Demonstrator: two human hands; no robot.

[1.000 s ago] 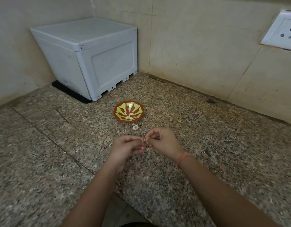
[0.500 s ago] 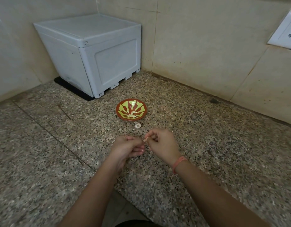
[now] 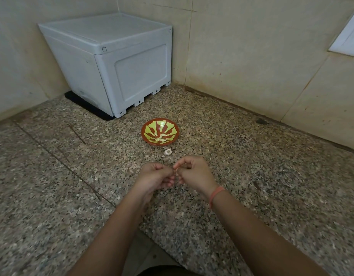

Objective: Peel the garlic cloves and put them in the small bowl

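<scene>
Pinching a garlic clove between them, the left hand (image 3: 155, 176) and the right hand (image 3: 196, 173) meet fingertip to fingertip just above the counter (image 3: 72, 196). Both have their fingers curled in tight. The clove is almost wholly hidden inside that double pinch, so it is held in the air near the small bowl (image 3: 150, 126), on the person's side of it, and does not touch it. A few pale peeled pieces (image 3: 161, 138) already lie in the bottom of the bowl. A small white scrap (image 3: 168, 152) sits on the counter between the bowl and the hands.

The likeliest slip appears to be the clove itself. Once the skin starts to come away the flesh is smooth, and a hard squeeze from two sides could shoot it out onto the speckled stone, where it would be hard to spot. It could also roll towards the front edge near the forearms. Bits of papery skin may cling to the fingers and ride into the bowl with the clove. The bowl looks shallow and light, so a careless drop or a knock from a knuckle could push it or bounce a piece back out.

Which way the clove points cannot be read, since the fingers cover it. Judging by how the two pinches face each other, its long axis probably runs left to right between the hands, roughly level with the counter.
</scene>
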